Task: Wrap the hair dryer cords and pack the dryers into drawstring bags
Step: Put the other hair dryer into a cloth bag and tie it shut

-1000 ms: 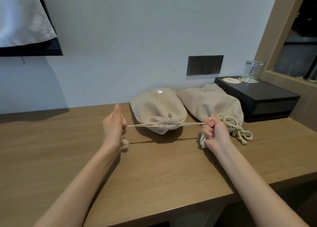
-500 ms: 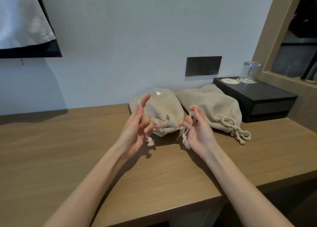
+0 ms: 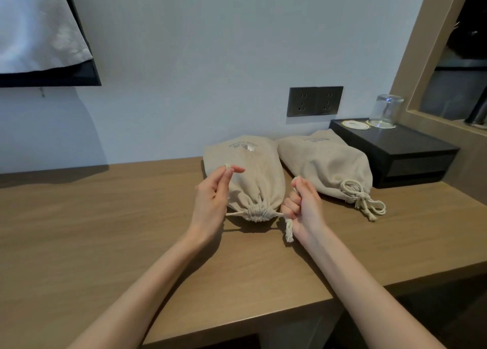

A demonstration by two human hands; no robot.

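Both bags lie full near the tabletop's [image 3: 105,230] back edge, right of its middle. The right bag [image 3: 329,161] is already cinched and knotted, so that one looks finished. The left bag [image 3: 250,174] has its mouth gathered tight, and its cord [image 3: 289,230] is not yet tied: the left hand [image 3: 210,201] pinches one end and the right hand [image 3: 303,206] is fisted round the other. Knotting it seems all that is left, though no dryer shows.

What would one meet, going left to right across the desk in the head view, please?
In order: left hand → cinched drawstring bag → right hand → knotted drawstring bag → black box; both hands grip the cinched bag's drawstring.
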